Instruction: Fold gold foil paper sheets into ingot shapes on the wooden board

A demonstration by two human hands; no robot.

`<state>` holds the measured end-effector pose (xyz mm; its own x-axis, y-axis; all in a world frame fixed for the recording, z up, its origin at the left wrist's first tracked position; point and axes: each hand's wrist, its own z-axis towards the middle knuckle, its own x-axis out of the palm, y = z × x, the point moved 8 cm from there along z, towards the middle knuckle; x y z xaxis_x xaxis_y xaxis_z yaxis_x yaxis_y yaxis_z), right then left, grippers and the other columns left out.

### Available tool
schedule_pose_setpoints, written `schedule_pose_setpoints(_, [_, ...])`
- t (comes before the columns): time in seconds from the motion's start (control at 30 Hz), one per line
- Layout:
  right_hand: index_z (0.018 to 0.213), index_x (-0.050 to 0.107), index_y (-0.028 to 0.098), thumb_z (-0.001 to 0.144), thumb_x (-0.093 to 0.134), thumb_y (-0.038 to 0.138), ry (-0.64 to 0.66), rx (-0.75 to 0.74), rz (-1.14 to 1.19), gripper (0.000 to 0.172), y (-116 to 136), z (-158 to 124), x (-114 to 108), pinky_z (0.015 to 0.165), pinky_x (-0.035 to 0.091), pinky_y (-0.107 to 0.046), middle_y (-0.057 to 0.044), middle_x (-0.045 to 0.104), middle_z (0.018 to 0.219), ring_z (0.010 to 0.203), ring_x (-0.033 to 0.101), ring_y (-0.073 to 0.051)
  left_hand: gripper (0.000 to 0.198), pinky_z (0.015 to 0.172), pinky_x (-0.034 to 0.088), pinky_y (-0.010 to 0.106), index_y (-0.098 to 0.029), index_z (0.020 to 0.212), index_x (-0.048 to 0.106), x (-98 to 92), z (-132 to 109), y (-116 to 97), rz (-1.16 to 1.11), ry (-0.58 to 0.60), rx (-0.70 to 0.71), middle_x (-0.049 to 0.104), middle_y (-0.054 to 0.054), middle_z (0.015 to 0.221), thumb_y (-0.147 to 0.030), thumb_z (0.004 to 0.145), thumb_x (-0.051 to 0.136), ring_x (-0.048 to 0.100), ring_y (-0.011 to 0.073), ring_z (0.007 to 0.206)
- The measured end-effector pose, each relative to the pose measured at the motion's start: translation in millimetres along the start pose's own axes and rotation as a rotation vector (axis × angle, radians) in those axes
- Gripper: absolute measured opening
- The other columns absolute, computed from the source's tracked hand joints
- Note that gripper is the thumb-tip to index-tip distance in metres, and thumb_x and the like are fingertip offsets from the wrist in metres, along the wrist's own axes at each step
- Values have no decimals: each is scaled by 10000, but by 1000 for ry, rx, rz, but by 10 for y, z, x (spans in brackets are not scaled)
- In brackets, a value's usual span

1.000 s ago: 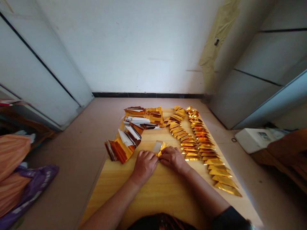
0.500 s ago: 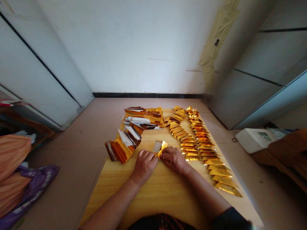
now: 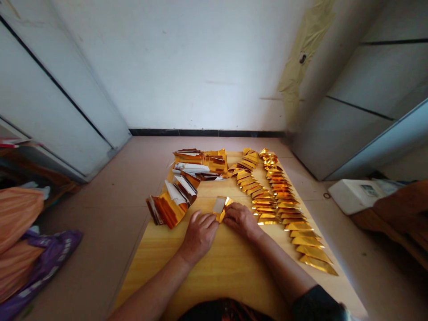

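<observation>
A small sheet of gold foil paper (image 3: 220, 206) lies on the wooden table between my hands, partly folded, its pale back showing on the left. My left hand (image 3: 200, 234) rests at its lower left edge, fingers curled and fingertips against the paper. My right hand (image 3: 241, 218) grips the folded gold side, fingers bent down over it. Right of it, folded gold paper pieces (image 3: 264, 200) form an overlapping row, and a longer row (image 3: 287, 209) runs beside that to the table's right edge. The undersides of both hands are hidden.
Stacks of gold and white sheets (image 3: 200, 162) and a fanned bundle (image 3: 170, 207) lie on the far left of the wooden table (image 3: 200, 285). Bags (image 3: 40, 258) are on the floor at left. A white container (image 3: 347, 196) stands at right, by a grey cabinet (image 3: 361, 107).
My left hand has shifted slightly left and down, uncovering more of the paper's lower edge. The right hand has moved up a little, still on the fold.
</observation>
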<state>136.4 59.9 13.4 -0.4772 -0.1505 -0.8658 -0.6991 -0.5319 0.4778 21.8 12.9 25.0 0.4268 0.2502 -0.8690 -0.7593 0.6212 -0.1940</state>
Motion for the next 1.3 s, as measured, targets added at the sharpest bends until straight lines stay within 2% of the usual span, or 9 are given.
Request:
schedule_pose_setpoints(0.3, [811,605,185,853,584,225,62,168,-94,61,11,66,-25,720,353,-232,-19,590,890,830,534,-134,224,979,315,485,-222,1032,616,21,0,-8,18,86,29,659,56,1083,-144,888,462,573,204,1036])
schedule_pose_setpoints(0.5, [838,597,192,863,563,238,114,212,-170,63,8,100,3,707,348,-234,-29,595,912,835,540,-140,210,911,387,409,-213,1002,634,47,27,47,-45,105,44,656,56,1002,-149,869,484,563,193,994])
schedule_pose_setpoints(0.67, [833,606,193,863,565,268,159,256,-196,91,-14,130,26,696,352,-234,-38,608,925,852,556,-149,230,903,420,401,-194,1038,618,31,20,28,-75,96,84,651,67,1035,-142,891,449,561,198,1018])
schedule_pose_setpoints(0.9, [829,614,201,861,562,277,149,290,-203,98,-49,142,47,666,341,-229,-36,613,917,831,563,-146,242,876,505,364,-176,1014,623,27,-6,8,-98,52,116,650,81,1017,-133,902,414,591,187,996])
schedule_pose_setpoints(1.1, [795,615,201,818,617,264,152,323,-168,66,-58,155,34,654,344,-220,-27,609,905,822,567,-140,259,903,509,382,-177,1018,624,-5,-8,-11,-93,60,124,655,88,1066,-96,869,428,595,203,1029])
schedule_pose_setpoints(1.3, [771,621,199,792,637,242,151,364,-141,50,-53,168,-9,647,342,-215,-20,610,873,787,562,-133,298,917,488,387,-180,1107,601,-1,-22,-32,-45,79,116,648,87,1091,-103,878,425,586,212,1040])
